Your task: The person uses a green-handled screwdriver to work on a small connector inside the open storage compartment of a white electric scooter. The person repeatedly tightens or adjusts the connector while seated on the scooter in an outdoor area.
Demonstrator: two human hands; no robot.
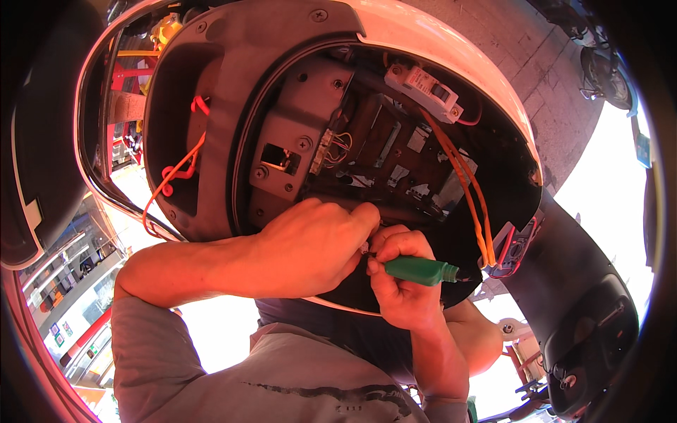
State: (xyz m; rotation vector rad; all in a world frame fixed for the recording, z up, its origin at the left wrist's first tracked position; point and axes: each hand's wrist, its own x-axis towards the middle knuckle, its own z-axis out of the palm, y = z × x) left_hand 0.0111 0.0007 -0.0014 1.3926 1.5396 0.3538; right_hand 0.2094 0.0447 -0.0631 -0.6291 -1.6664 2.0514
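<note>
Green and held snugly in the grip of the right hand [410, 302], the tool [416, 271] is near the close edge of the white shell [451, 48], where small, steady moves should work best beside the left hand [317, 243], whose curled fingers hide whether they hold anything.

Open bay [502, 151] — 2 cables [465, 182] at right
</note>
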